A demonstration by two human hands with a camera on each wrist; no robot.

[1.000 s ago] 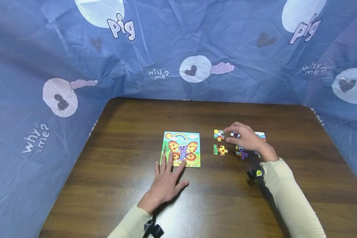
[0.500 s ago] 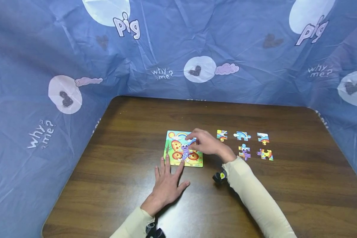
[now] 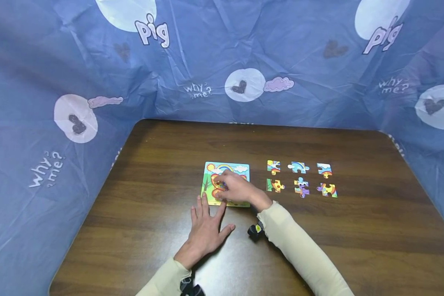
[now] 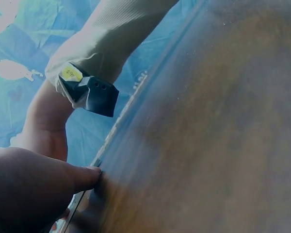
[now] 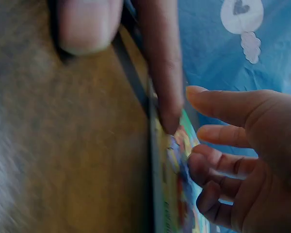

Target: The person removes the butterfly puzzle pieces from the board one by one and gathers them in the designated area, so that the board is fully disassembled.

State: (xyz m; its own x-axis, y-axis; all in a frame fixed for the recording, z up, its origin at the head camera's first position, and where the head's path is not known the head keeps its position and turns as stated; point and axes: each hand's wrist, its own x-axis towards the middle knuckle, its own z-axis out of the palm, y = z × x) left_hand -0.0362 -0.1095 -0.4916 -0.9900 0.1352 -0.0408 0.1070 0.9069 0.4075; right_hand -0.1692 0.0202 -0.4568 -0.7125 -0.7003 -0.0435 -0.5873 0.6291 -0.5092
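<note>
Right hand (image 3: 238,189) over the left part of the butterfly board (image 3: 241,169), thumb and index apart, other fingers bent, nothing seen between the tips. Right wrist view has the tips close to the board; contact can't be told. Left hand (image 3: 206,231) palm down, fingers spread, tips on the board's near edge, holding nothing. Board lies flat on the table (image 3: 362,181), left of six loose puzzle pieces in two rows of three, none touching.

Far row, left to right: sun piece (image 3: 273,166), rainbow piece (image 3: 298,167), cloud piece (image 3: 324,169). Near row: green-edged piece (image 3: 275,185), purple face piece (image 3: 301,188), orange wing piece (image 3: 329,190).

Step looks like handling a piece at the board while the left hand steadies it; lifting or setting down, can't tell. Next move would likely call for a fine pinch on a thin edge, board kept from sliding.

Containers: no box or bag in view. Board is the nearest thing to a tray; can't tell whether it's recessed or whether pieces sit in it, since the right hand hides part of the picture.
</note>
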